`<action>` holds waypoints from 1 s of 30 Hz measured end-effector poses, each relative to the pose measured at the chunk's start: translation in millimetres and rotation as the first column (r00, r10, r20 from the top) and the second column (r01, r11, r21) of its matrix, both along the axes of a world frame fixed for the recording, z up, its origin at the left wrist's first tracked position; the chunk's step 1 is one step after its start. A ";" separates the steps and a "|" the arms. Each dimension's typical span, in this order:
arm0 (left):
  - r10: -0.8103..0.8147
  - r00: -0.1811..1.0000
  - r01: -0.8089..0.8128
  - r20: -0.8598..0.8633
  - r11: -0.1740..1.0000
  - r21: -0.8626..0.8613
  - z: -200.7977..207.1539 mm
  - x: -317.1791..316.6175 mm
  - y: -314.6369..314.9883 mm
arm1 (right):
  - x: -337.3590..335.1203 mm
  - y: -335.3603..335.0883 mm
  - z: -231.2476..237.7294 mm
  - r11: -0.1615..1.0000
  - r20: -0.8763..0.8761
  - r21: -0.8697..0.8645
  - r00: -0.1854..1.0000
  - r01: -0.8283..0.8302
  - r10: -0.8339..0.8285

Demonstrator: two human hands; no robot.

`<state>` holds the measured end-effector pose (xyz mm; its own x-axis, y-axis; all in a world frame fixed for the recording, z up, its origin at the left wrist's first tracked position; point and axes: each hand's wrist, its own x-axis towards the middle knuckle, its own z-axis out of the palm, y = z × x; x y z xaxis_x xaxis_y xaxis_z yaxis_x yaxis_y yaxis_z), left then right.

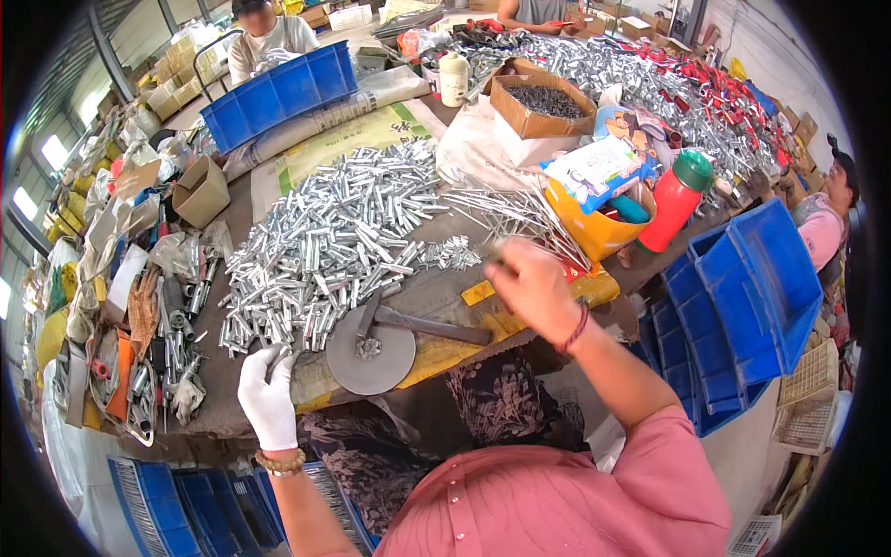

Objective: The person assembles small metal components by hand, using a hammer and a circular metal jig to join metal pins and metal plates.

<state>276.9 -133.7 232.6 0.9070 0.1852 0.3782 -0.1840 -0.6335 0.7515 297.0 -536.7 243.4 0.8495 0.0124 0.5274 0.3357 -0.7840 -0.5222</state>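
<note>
My left hand (268, 397), in a white glove, is at the near left edge of a big pile of short silvery metal tubes (325, 232). Its fingers are bent together at the tubes; what they hold is too small to make out. My bare right hand (533, 290), fingers curled and smeared by motion, is raised right of the pile, near a bundle of thin metal rods (520, 215). Between the hands lies a round grey metal plate (357, 371) with small metal bits (368, 348) on it. A hammer (432, 325) rests with its head over the plate.
Small metal pieces (452, 252) lie beside the pile. Behind the rods stand a yellow container (585, 227), a red bottle with green lid (670, 209) and a cardboard box (529, 102). Blue crates (756, 288) are stacked at right. Other people sit across the table and at right.
</note>
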 end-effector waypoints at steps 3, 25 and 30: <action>-0.116 0.993 0.116 0.004 0.993 -0.012 9.9 -9.0 -22.3 | 39.2 -34.1 -0.6 0.954 -0.062 -0.214 0.972 0.210 -0.228; -0.297 0.955 0.294 -0.019 0.933 0.206 6.8 -29.8 -59.1 | -8.1 31.9 27.0 0.942 -0.149 -0.192 0.957 -0.277 0.251; -0.296 0.954 0.301 -0.054 0.933 0.196 3.5 -29.2 -54.8 | -22.2 93.3 8.1 0.824 -0.068 -0.202 0.847 -0.530 0.528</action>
<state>247.7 -188.4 236.1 0.9179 -0.1724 0.3575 -0.3716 -0.6897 0.6215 274.8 -443.4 251.6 0.6862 0.5678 0.4547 0.7257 -0.5767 -0.3752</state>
